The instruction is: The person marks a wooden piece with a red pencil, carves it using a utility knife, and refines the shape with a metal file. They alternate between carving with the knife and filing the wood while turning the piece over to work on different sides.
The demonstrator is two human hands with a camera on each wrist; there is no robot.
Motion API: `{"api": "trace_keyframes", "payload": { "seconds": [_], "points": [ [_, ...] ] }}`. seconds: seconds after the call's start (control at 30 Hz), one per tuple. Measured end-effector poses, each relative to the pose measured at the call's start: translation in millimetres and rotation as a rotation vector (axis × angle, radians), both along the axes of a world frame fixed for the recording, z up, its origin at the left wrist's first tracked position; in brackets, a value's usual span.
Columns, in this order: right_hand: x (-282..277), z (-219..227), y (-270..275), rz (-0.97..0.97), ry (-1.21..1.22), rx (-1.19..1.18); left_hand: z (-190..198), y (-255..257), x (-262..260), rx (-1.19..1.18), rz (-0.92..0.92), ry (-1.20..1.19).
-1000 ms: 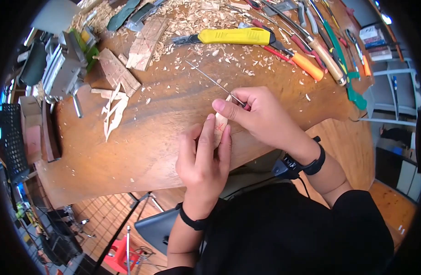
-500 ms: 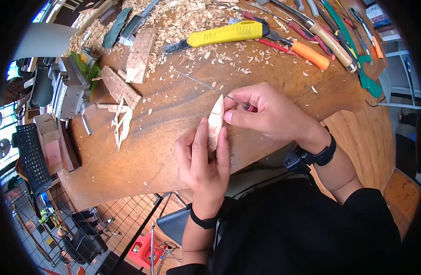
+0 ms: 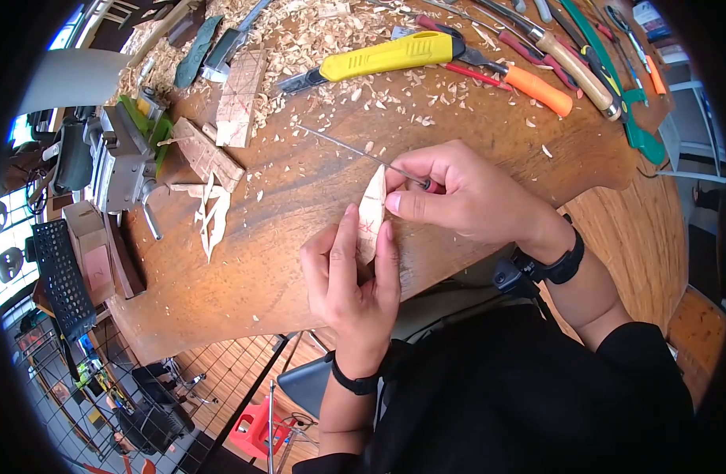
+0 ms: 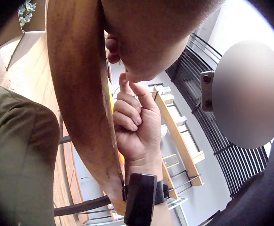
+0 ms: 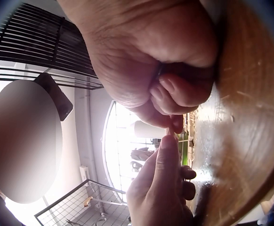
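A small pointed piece of pale wood point(image 3: 372, 207) with a red mark stands tip up between the fingers and thumb of my left hand point(image 3: 348, 288). My right hand point(image 3: 461, 197) grips the red and black handle of a thin rod-like tool point(image 3: 335, 142), pinching close to the wood's edge. The tool's slim metal shaft passes the tip of the wood and points toward the far left. In the left wrist view my right hand point(image 4: 134, 110) shows curled fingers. The right wrist view has my left fingers point(image 5: 167, 155) meeting the right hand's fingertips, with the wood mostly hidden.
Wood shavings point(image 3: 300, 47) cover the table's far side. Beyond my hands lie a yellow utility knife point(image 3: 386, 57), an orange-handled tool point(image 3: 540, 91) and several others. At left are wood offcuts point(image 3: 209, 154), split slivers point(image 3: 213, 217) and a metal vise point(image 3: 126, 154).
My right thumb has moved down the side of the wood, baring its pointed tip. The head view has shifted slightly. Over the last half second the hands hardly moved.
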State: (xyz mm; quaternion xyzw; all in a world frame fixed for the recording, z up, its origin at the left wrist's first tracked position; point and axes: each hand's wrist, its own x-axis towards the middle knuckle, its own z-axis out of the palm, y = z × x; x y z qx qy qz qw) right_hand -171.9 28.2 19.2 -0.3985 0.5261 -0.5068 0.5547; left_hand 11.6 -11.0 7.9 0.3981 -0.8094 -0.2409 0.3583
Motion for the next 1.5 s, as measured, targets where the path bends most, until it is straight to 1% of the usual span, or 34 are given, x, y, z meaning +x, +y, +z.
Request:
{"api": "trace_keyframes", "payload": {
  "seconds": [0.1,0.3,0.4,0.43,0.5,0.57,0.6,0.67,0.73,0.8,0.83,0.87,0.9,0.93,0.97,1.0,1.03,1.07,1.1,1.13,1.2,1.23,1.3,1.33,1.4,1.43,1.5],
  "points": [
    [-0.8,2.1,-0.3,0.015,0.029,0.030,-0.6,-2.3,2.4,-0.032,-0.049,-0.019],
    [0.2,2.1,-0.2,0.008,0.011,0.018,1.3,-0.7,2.8,0.003,-0.028,-0.028],
    [2.4,-1.5,0.0,-0.001,0.014,0.011,-0.9,-2.2,2.4,-0.029,-0.037,-0.007],
    [4.9,-4.2,0.0,-0.037,-0.008,-0.003,-0.3,-1.6,2.0,-0.029,-0.037,-0.006],
    [5.1,-0.5,1.7,-0.071,-0.029,-0.019,1.5,-0.4,1.0,-0.010,0.024,-0.022],
    [-1.7,11.7,8.9,-0.032,0.193,0.097,-1.7,-3.1,1.1,-0.033,0.024,-0.007],
    [-1.0,12.0,13.6,-0.026,0.191,0.097,-3.3,-4.5,1.5,-0.052,0.023,0.005],
    [2.4,13.5,25.1,-0.128,0.255,0.144,-5.3,-7.2,1.9,-0.078,0.023,-0.014],
    [3.8,20.7,33.2,-0.112,0.285,0.189,-5.6,-7.2,1.0,-0.103,0.014,-0.028],
    [7.4,19.1,39.3,-0.102,0.315,0.235,-0.6,-5.1,-0.2,0.028,0.037,-0.064],
    [11.6,10.6,42.0,-0.145,0.411,0.120,3.2,-3.7,-1.3,0.030,0.035,-0.064],
    [14.9,6.4,43.8,-0.187,0.505,0.002,7.6,-2.1,-2.4,0.112,0.056,-0.079],
    [16.6,8.6,45.0,-0.187,0.504,0.003,9.6,-1.5,-2.6,0.192,0.077,-0.094],
    [17.8,12.7,45.4,-0.176,0.535,0.053,7.3,-2.8,-2.2,0.192,0.077,-0.095],
    [18.3,15.5,45.0,-0.165,0.567,0.104,2.6,-5.1,-1.7,0.138,0.048,-0.048],
    [18.6,16.6,43.8,-0.164,0.566,0.103,-1.6,-6.9,-0.4,0.083,0.017,-0.001],
    [19.3,17.6,42.5,-0.146,0.612,0.114,-4.7,-8.3,2.0,0.084,0.018,-0.002],
    [20.2,18.3,41.2,-0.129,0.659,0.125,-7.6,-10.0,4.5,0.074,-0.027,0.008],
    [22.2,17.0,37.9,-0.131,0.659,0.127,-8.5,-10.3,5.7,0.066,-0.073,0.017],
    [24.8,13.8,32.1,-0.159,0.686,0.104,-4.5,-9.0,5.4,0.066,-0.075,0.018],
    [29.3,11.3,23.0,-0.192,0.712,0.075,7.6,-6.0,4.7,0.182,-0.068,-0.088],
    [31.4,10.9,19.1,-0.192,0.720,0.072,8.9,-5.8,4.4,0.177,-0.069,-0.089],
    [34.0,12.1,17.8,-0.187,0.726,0.070,9.8,-5.0,5.2,0.275,0.008,-0.049],
    [34.8,14.4,20.2,-0.164,0.722,0.066,4.4,-5.7,6.5,0.275,0.010,-0.050],
    [36.6,16.7,28.5,-0.139,0.722,0.064,-11.7,-7.4,7.7,0.362,0.117,0.266],
    [38.1,17.6,35.2,-0.128,0.730,0.083,-11.4,-7.6,7.1,0.365,0.116,0.270],
    [37.8,17.1,39.0,-0.119,0.741,0.109,-7.8,-8.1,6.7,0.307,0.059,0.204]
  ]
}}
